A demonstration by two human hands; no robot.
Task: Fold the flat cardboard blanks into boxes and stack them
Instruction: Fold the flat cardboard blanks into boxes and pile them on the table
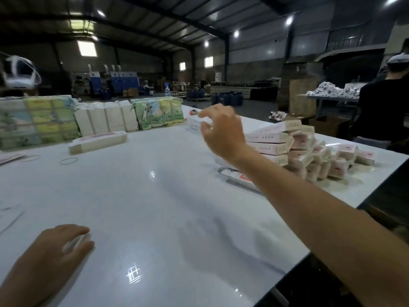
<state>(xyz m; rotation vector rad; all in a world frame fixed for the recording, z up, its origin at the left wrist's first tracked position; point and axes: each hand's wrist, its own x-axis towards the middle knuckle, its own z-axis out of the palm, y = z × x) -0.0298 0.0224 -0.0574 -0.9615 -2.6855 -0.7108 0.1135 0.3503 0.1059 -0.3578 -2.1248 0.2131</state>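
1. Your right hand is stretched out over the white table, above the near end of the pile of folded pink-and-white boxes. Its fingers are spread and loosely curled; a blurred white box sits right at the fingertips, but you cannot tell whether they grip it or are just clear of it.
2. Your left hand lies low at the near left of the table, fingers curled over a small white folded piece that shows between them.
3. The pile of boxes stands on the right side of the table, slanting layers leaning toward the far edge.
4. A flat printed blank lies on the table under your right forearm, just in front of the pile.
5. 1 long boxed stack lies left of centre, near bundles of green and white packs along the far side.
6. 2 rubber bands rest on the table at the left.
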